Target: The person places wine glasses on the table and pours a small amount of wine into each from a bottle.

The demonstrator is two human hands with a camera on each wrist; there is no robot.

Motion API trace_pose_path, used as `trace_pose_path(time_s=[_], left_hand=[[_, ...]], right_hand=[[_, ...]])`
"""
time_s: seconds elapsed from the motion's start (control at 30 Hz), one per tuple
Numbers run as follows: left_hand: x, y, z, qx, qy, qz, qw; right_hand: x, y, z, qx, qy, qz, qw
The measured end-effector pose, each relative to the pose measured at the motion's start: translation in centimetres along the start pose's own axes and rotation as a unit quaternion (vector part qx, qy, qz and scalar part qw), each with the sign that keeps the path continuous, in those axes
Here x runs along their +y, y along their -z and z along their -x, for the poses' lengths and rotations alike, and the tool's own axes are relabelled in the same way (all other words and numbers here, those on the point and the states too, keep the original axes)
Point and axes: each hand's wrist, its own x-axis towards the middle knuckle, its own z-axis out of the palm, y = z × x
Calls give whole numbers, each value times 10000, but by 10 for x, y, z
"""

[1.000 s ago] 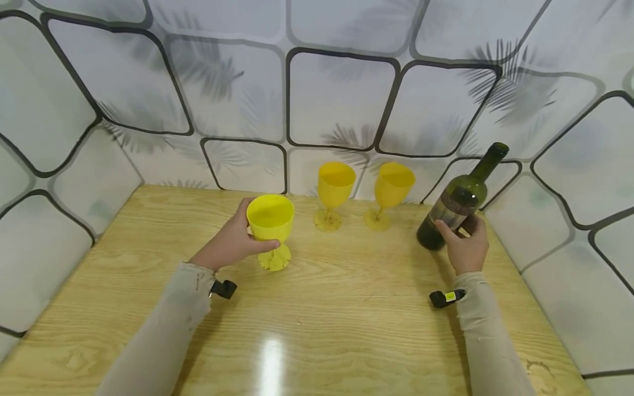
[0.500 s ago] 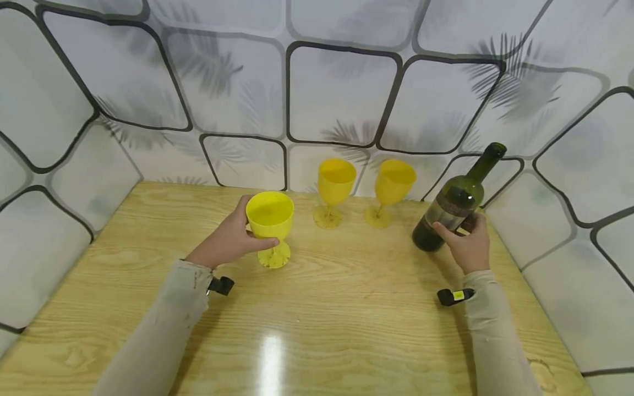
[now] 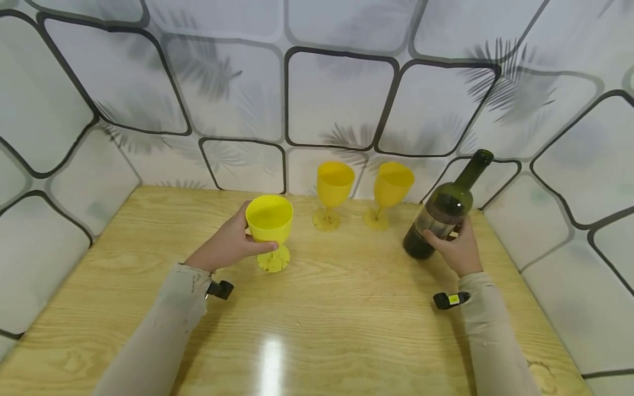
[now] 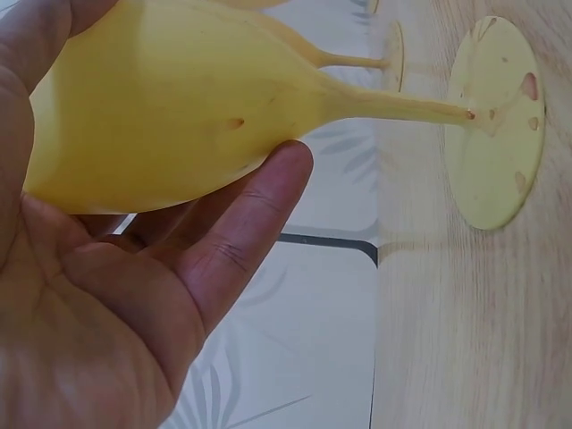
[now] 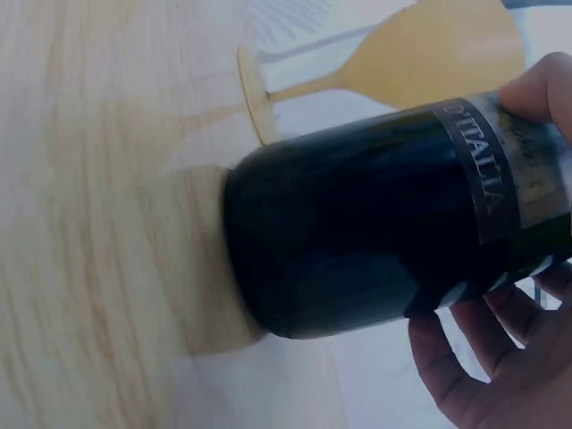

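The left hand [image 3: 233, 239] grasps a yellow cup [image 3: 269, 220] round its bowl, holding it upright at the left part of the wooden counter [image 3: 346, 308]. Its round foot [image 4: 496, 125] shows reddish spots.

The right hand [image 3: 460, 250] grips a dark green bottle [image 3: 438, 214] round its label [image 5: 527, 170]. In the head view the bottle leans, neck toward the right; whether its base touches the counter, I cannot tell.

2 more yellow cups [image 3: 334, 190] stand upright side by side near the patterned wall [image 3: 342, 99], between the held cup and the bottle. Both forearms wear pale sleeves [image 3: 156, 335].
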Motion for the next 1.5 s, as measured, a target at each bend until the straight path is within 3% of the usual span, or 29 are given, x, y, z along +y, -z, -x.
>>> trace_pose_path(time_s=[0.23, 0.47, 0.63, 0.8, 0.87, 0.97, 1.17, 1.37, 1.5], left_hand=[[0, -2, -1, 31, 20, 67, 10000], [1, -4, -1, 77, -36, 26, 10000], [0, -4, -1, 183, -3, 156, 9997], [2, -1, -2, 432, -69, 171, 9989], [3, -2, -2, 469, -127, 184, 9986], [3, -5, -3, 500, -109, 239, 9984], [4, -17, -10, 752, -92, 526, 9957], [3, -23, -10, 1136, -154, 505, 9921], [2, -27, -10, 1135, -308, 663, 9908]], right_hand=[[-11, -2, 3, -851, 226, -59, 9961], [-14, -12, 3, -1242, 249, -834, 9884], [-18, -24, 4, -835, 255, -1743, 9808], [-25, -32, 6, -56, 212, -2972, 9546], [-28, -34, 7, 71, 109, -3111, 9503], [-30, -35, 7, 63, -100, -3043, 9525], [-30, -31, 4, 91, -363, -2530, 9667], [-29, -33, 1, 338, 36, -2137, 9763], [-30, -34, 5, 315, 171, -1935, 9804]])
